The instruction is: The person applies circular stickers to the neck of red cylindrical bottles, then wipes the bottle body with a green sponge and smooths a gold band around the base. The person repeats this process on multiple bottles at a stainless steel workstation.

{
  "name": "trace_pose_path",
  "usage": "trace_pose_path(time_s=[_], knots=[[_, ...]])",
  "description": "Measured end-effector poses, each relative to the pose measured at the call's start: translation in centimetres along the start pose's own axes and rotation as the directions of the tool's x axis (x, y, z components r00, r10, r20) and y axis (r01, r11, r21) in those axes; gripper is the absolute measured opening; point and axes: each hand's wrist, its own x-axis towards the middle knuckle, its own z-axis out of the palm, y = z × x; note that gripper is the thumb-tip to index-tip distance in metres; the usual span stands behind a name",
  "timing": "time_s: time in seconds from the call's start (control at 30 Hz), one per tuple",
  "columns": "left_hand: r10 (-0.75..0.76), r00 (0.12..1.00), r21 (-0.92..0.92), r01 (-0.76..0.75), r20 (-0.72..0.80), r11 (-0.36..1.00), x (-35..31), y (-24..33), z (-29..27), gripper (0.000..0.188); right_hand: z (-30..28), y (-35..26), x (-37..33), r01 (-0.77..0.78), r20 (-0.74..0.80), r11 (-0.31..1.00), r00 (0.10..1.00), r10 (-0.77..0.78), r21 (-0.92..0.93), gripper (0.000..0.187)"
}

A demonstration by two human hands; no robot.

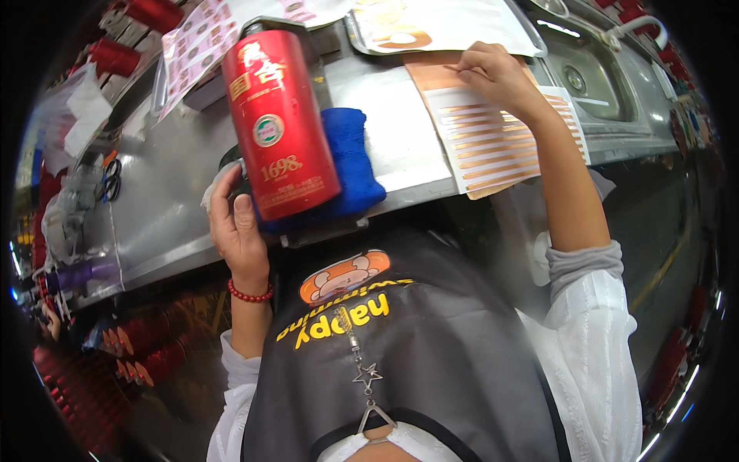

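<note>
A red bottle (281,123) with gold print and a round green-and-white label lies tilted on a folded blue cloth (352,158) at the counter's front edge. My left hand (240,231) is beside its lower left side, thumb raised and apart from the fingers, which are partly hidden. Something whitish shows behind those fingers. To the right, my right hand (500,75) is over a white sheet with rows of gold strips (489,146), fingers curled and fingertips pinched together. Whatever is in the pinch is too small to make out. An orange-brown sheet (425,73) lies beneath the white one.
A metal tray (369,42) with printed sheets lies at the back. The sink (589,81) and faucet (643,29) are on the right. Pink label sheets (202,42) lie at the far left, scissors (112,181) nearer. The steel counter's front edge (173,254) runs before my apron.
</note>
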Motion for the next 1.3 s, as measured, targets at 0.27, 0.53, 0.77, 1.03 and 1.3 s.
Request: trace_pose_path(time_s=[0.27,0.53,0.77,1.03,1.3], knots=[[0.302,0.927,0.086,-0.327,0.222,0.941,2.6,8.4,-1.0,0.069,-2.1,-16.4,-1.2,0.437,-0.145,0.886,0.897,-0.417,0.154,0.013],[0.197,0.955,-0.026,-0.196,0.224,0.98,2.2,8.0,-1.3,0.011,0.7,-21.4,-2.2,0.407,-0.115,0.861,0.913,-0.391,0.303,0.015],[-0.315,0.934,-0.314,0.353,0.168,0.881,-0.5,5.4,-1.6,0.008,3.3,-20.5,-2.9,0.219,-0.083,0.876,0.976,-0.203,0.429,0.014],[-0.39,0.898,-0.432,0.44,0.203,0.787,-0.9,4.6,-1.5,0.01,4.1,-20.1,-2.9,0.127,-0.035,0.837,0.991,-0.128,0.532,0.015],[-0.386,0.903,-0.463,0.429,0.19,0.776,-1.0,4.1,-1.4,0.012,3.9,-20.1,-2.9,0.038,0.051,0.79,0.995,-0.087,0.613,0.017]])
